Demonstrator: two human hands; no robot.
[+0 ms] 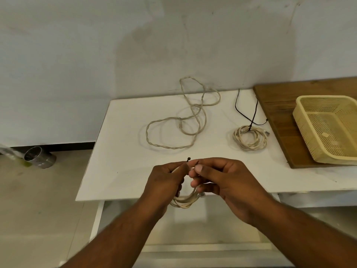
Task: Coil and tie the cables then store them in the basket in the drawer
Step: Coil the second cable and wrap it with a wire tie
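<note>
My left hand [166, 182] and my right hand [222, 180] meet over the table's front edge. Together they hold a coiled beige cable [185, 200] that hangs below them. Both pinch a thin dark tie [188, 159] at the coil's top; its knotted end sticks up between the fingers. A loose, uncoiled beige cable [173, 120] sprawls across the middle of the white table [119, 151]. A second coiled beige cable [250, 138] lies to the right with a dark tie [253, 111] trailing from it. The cream plastic basket [328, 128] stands on a wooden board [278, 117] at far right.
An open white drawer [202, 229] lies below the table's front edge, under my forearms. A metal pipe piece [39, 157] sits on the floor at left against the wall.
</note>
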